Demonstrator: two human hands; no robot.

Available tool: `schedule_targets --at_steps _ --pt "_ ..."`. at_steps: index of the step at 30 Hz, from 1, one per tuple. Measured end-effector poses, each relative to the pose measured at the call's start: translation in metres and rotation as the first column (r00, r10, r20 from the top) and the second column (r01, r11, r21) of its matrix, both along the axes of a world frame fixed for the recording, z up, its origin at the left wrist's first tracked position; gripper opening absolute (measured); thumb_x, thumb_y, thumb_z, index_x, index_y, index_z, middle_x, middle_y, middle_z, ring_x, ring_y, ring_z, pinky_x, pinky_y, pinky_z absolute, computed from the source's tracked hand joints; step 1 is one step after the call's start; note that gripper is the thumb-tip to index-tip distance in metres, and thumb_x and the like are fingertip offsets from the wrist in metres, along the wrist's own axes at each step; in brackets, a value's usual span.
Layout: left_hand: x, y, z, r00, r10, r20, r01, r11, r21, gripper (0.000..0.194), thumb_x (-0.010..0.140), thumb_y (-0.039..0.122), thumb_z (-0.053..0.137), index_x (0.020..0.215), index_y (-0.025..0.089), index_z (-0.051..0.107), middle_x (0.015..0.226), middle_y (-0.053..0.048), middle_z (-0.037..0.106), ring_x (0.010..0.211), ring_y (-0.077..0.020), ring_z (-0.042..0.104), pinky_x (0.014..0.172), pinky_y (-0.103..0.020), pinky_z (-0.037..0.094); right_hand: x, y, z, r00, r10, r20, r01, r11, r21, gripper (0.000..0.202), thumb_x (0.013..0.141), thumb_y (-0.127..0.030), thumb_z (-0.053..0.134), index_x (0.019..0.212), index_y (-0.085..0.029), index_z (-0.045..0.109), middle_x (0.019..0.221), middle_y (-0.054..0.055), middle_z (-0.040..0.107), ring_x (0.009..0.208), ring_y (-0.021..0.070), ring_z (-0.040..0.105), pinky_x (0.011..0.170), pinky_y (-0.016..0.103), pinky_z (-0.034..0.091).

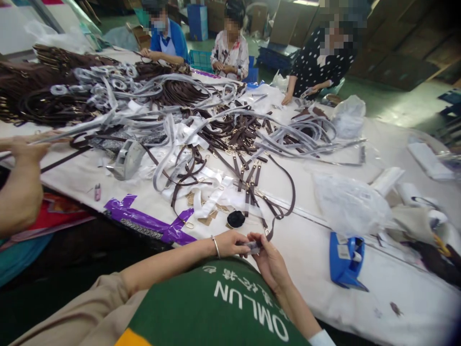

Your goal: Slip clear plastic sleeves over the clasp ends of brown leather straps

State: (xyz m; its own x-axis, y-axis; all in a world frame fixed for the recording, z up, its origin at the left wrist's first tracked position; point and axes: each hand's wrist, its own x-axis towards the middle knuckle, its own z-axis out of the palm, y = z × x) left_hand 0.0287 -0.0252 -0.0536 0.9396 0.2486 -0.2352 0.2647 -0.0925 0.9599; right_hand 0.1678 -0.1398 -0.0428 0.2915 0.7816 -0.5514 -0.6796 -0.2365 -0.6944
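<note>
My left hand (232, 243), with a silver bracelet at its wrist, is pinched close in front of the green apron. Between its fingers and my right hand (270, 263) is a small piece of greyish clear plastic film (253, 247). Both hands are closed on this film, and the fingers hide part of it. A thin dark brown strap (292, 192) with a gold clasp (267, 232) runs down to my right fingertips; whether the film wraps its end I cannot tell. Just beyond my hands lies a round black fluffy piece (236, 219).
A pile of brown straps (248, 127) and grey plastic-wrapped strips (302, 137) spreads over the white table (313, 240). A blue tape dispenser (345, 262) and a plastic bag (349, 204) are right; a grey dispenser (127, 159) and a co-worker's hand (27, 149) are left. Three people work opposite.
</note>
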Motion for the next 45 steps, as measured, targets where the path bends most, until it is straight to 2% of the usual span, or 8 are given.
schedule_targets --at_steps 5,8,13,22,28,35,40,45 --pt "0.034 -0.010 -0.055 0.970 -0.062 -0.237 0.159 0.894 0.418 0.022 0.077 0.040 0.063 0.079 0.019 0.069 0.067 -0.002 0.065 0.060 -0.0139 0.057 0.056 -0.021 0.038 0.049 -0.038 -0.063 0.949 -0.228 0.219 0.281 0.925 -0.257 0.036 0.070 -0.056 0.064 0.082 -0.023 0.061 0.093 0.002 0.069 0.096 0.0176 0.062 0.085 0.031 0.049" --pt "0.056 -0.013 -0.075 0.966 -0.099 -0.238 0.195 0.884 0.424 0.032 0.068 0.043 0.072 0.091 0.021 0.070 0.077 -0.003 0.068 0.069 -0.0167 0.061 0.062 -0.022 0.041 0.075 -0.068 -0.090 0.949 -0.157 0.272 0.259 0.881 -0.396 0.044 0.066 -0.059 0.064 0.089 -0.020 0.061 0.091 0.005 0.069 0.087 0.0203 0.066 0.076 0.033 0.052" --pt "0.082 0.030 -0.080 0.970 0.058 -0.237 0.091 0.814 0.573 0.024 0.088 0.029 0.049 0.100 0.016 0.066 0.093 -0.008 0.066 0.092 -0.0199 0.058 0.083 -0.029 0.042 0.109 -0.104 -0.110 0.936 0.163 0.312 0.081 0.763 -0.641 0.054 0.063 -0.064 0.060 0.076 -0.011 0.064 0.066 0.013 0.068 0.060 0.0250 0.066 0.053 0.035 0.050" --pt "0.145 0.093 -0.091 0.926 0.270 -0.264 -0.037 0.761 0.647 0.012 0.072 0.018 0.067 0.080 0.009 0.063 0.098 -0.016 0.060 0.108 -0.0314 0.045 0.090 -0.043 0.037 0.138 -0.027 -0.119 0.737 0.354 0.575 -0.023 0.864 -0.503 0.049 0.070 -0.058 0.055 0.092 -0.016 0.066 0.087 0.008 0.070 0.081 0.0218 0.065 0.076 0.032 0.049" --pt "0.099 0.092 -0.085 0.890 0.362 -0.279 -0.169 0.828 0.535 0.017 0.085 0.029 0.050 0.084 0.015 0.059 0.077 -0.003 0.063 0.071 -0.0145 0.057 0.066 -0.024 0.043 0.143 0.035 -0.129 0.644 0.418 0.641 -0.113 0.880 -0.461 0.038 0.075 -0.049 0.052 0.093 -0.019 0.066 0.090 0.006 0.069 0.087 0.0239 0.062 0.084 0.036 0.045" --pt "0.085 0.094 -0.062 0.863 0.468 -0.190 -0.340 0.816 0.467 0.014 0.085 0.030 0.050 0.083 0.018 0.056 0.081 0.001 0.064 0.078 -0.0121 0.059 0.072 -0.022 0.043 0.140 0.102 -0.133 0.571 0.449 0.687 -0.130 0.876 -0.464 0.030 0.063 -0.030 0.066 0.090 -0.018 0.061 0.102 0.012 0.061 0.108 0.0281 0.050 0.093 0.038 0.035" --pt "0.077 0.097 -0.031 0.863 0.506 0.000 -0.471 0.804 0.363 0.011 0.083 0.027 0.053 0.081 0.017 0.057 0.078 0.001 0.063 0.077 -0.0112 0.059 0.075 -0.021 0.043 0.130 0.123 -0.117 0.689 0.505 0.520 -0.260 0.841 -0.474 0.011 0.064 -0.025 0.060 0.071 -0.019 0.054 0.070 0.006 0.059 0.070 0.0193 0.056 0.061 0.030 0.043" --pt "0.045 0.079 -0.012 0.865 0.501 0.026 -0.489 0.831 0.264 0.014 0.084 0.029 0.054 0.083 0.017 0.060 0.081 0.000 0.064 0.079 -0.0118 0.059 0.078 -0.022 0.043 0.114 0.101 -0.075 0.817 0.525 0.238 -0.433 0.832 -0.347 0.037 0.081 -0.054 0.040 0.070 -0.020 0.050 0.056 -0.003 0.044 0.040 0.0077 0.029 0.037 0.021 0.024"
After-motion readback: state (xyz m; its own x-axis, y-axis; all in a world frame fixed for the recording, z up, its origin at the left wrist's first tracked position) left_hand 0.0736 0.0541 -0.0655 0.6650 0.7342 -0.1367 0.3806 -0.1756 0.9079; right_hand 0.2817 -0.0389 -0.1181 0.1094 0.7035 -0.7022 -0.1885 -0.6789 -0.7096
